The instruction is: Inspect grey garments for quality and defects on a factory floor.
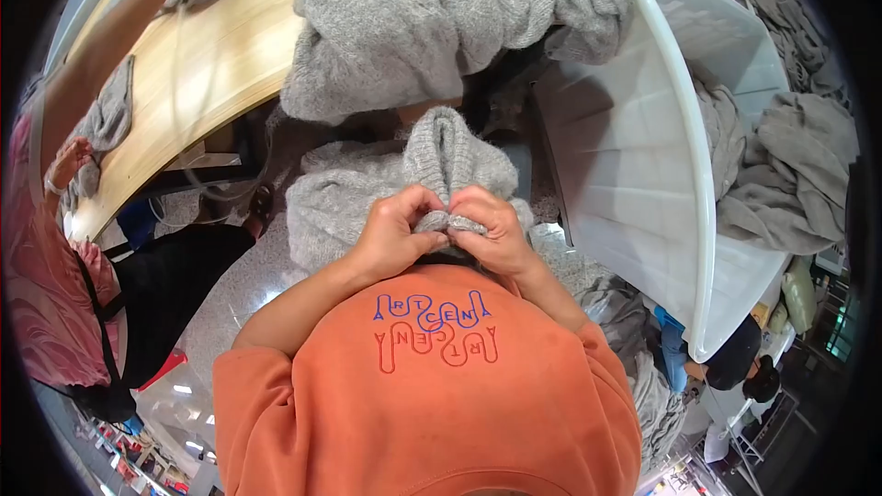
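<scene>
Here | left hand (pixel 393 231), right hand (pixel 501 237) pinch grey knit (pixel 423 158) | bulk beyond fingertips

Bright overall; white glare on the speckled floor (pixel 246 283), darker shadow across the white plastic bin (pixel 634 174). Fisheye bows the wooden desk (pixel 248 23), corners black out. Centre looks sharp.

The hands (pixel 397 228) cover part of the gray knit garment (pixel 473 161); the upper edge crops the gray pile (pixel 386 28) and counter (pixel 207 64); lower-left clutter (pixel 119 467) is too small to tell.
</scene>
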`<state>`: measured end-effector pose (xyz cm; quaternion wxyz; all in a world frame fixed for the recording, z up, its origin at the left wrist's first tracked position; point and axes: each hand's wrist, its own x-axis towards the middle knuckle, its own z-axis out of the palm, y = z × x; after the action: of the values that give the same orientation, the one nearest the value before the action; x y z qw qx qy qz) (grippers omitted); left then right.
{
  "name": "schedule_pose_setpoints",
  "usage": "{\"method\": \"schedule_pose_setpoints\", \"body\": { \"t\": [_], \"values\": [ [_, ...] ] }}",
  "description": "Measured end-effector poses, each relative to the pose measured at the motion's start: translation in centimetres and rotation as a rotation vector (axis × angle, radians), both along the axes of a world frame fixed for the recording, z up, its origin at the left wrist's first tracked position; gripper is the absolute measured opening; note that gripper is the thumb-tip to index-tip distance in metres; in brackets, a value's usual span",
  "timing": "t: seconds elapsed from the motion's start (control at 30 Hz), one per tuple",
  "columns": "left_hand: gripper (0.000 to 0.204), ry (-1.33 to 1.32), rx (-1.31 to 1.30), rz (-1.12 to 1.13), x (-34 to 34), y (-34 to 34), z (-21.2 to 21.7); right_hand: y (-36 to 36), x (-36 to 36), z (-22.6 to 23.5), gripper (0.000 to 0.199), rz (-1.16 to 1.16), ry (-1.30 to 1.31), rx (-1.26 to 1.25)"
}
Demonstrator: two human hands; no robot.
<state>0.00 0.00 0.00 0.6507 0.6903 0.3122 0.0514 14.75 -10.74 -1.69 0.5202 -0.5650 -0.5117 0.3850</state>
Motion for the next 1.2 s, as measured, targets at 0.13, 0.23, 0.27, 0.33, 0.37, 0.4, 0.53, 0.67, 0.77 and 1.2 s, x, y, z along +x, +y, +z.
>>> {"method": "schedule_pose_setpoints", "body": {
  "t": [0.13,0.23,0.27,0.33,0.37,0.4,0.53,0.67,0.77,1.2],
  "values": [
    [0.018,0.002,-0.122,-0.052,0.1,-0.2,-0.2,-0.6,-0.9,-0.6,0.013,0.003,0.146,-0.061],
    [0.015,0.010,0.020,-0.223,0.2,0.9,-0.1,-0.3,-1.4,-0.7,0.012,-0.039,0.117,-0.045],
    [0.015,0.054,0.039,-0.297,0.3,1.3,0.0,-0.4,-1.5,-0.8,0.013,-0.060,0.110,-0.044],
    [0.021,0.151,0.143,-0.382,0.5,2.7,0.3,-0.8,-1.0,-0.8,0.013,-0.072,0.147,-0.091],
    [0.028,0.038,0.444,-0.271,0.7,3.8,0.5,-0.9,-0.4,-0.8,0.013,-0.041,0.199,-0.140],
    [0.034,-0.038,0.734,-0.170,0.9,5.0,0.8,-1.0,0.2,-0.9,0.012,-0.012,0.252,-0.194],
    [0.075,0.183,1.461,-0.181,4.3,12.3,0.6,-1.3,-0.3,-1.8,0.008,0.048,0.264,-0.242],
    [0.047,0.283,1.591,-0.471,7.9,17.9,0.7,-1.7,-0.2,-2.8,0.011,0.122,0.133,-0.219],
    [0.039,0.280,1.306,-0.513,11.1,19.5,1.1,-1.9,0.5,-3.5,0.013,0.078,0.183,-0.229],
    [0.016,0.170,1.790,0.493,16.5,29.1,11.4,-2.6,1.6,-4.5,0.012,0.056,0.335,-0.206]
  ]
}}
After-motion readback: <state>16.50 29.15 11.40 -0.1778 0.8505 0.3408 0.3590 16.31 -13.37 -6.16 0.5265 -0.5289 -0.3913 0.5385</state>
